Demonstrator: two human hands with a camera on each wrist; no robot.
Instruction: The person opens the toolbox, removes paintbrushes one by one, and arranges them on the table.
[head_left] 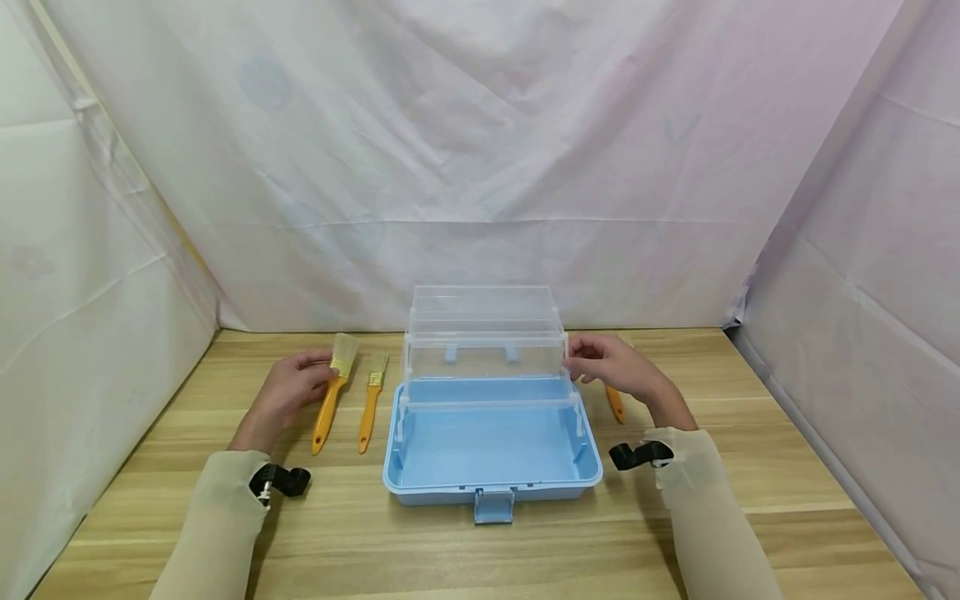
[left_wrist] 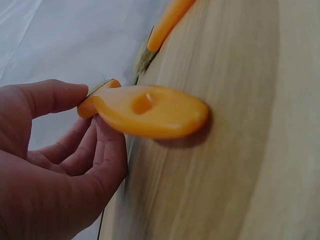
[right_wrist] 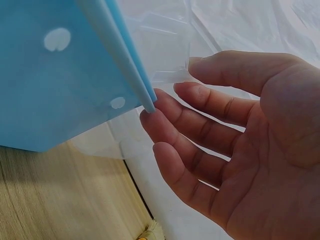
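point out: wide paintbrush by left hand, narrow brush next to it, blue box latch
wide paintbrush [head_left: 327, 414]: head view, on its orange handle.
narrow brush [head_left: 368, 414]: head view, on its orange handle, right of the wide one.
blue box latch [head_left: 494, 505]: head view, on the flap at the box's front edge.

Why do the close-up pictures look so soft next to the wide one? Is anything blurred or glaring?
Head view: even, soft light, sharp throughout, faint shadows under the blue box. Left wrist view: the orange brush handle sits very near the lens, slightly soft, dark shadow beneath; the table smears into blur. Right wrist view: the right hand is fairly crisp, the box's clear lid washes out against the white cloth.
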